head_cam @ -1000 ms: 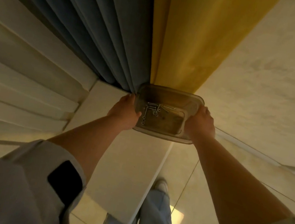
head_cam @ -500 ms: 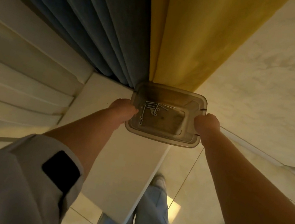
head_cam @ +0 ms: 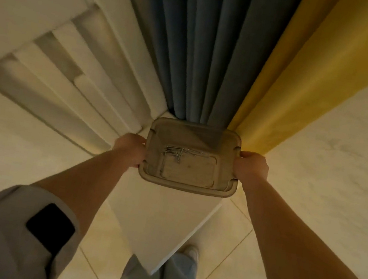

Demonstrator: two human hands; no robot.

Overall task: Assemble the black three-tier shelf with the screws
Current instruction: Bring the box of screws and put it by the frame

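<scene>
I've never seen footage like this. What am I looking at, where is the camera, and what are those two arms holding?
There is no machine here: these are a person's own two bare arms. The single camera sits on the person's head and looks forward and down, with a wide lens that bends straight lines, so the curtains and wall seem to fan out.

The left hand and the right hand each grip one side of a clear plastic tub. A small pile of metal screws lies in the bottom of the tub.

Below the tub is a white table; whether the tub rests on it or is held just above it, I cannot tell. Lower down you see the person's trouser legs and a shoe on the tiled floor. The black shelf itself is not in view.
</scene>
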